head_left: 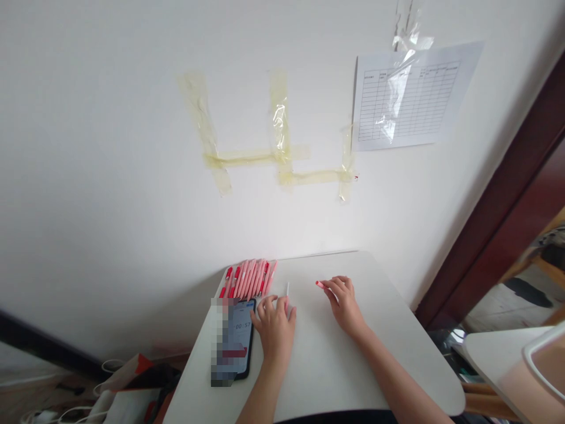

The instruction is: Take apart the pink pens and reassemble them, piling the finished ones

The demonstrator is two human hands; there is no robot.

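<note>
My left hand (pixel 277 324) is low over the white table, its thumb and fingers closed round a pink pen part (pixel 286 305). A thin whitish stick (pixel 288 288), like a refill, points away from that part toward the wall. To the right, my right hand (pixel 344 300) pinches a short pink-and-red pen piece (pixel 321 284) between thumb and fingertips. Its far end is hidden by the fingers. Beyond my left hand lies a row of several pink pens (pixel 251 278), some with red ends. A phone (pixel 242 341) lies just left of my left hand.
The white table (pixel 326 365) meets a white wall with yellowed tape (pixel 247 159) and a taped printed sheet (pixel 406 100). A dark red frame (pixel 494 206) rises at the right. Bags and white cables (pixel 66 412) lie on the floor at the lower left.
</note>
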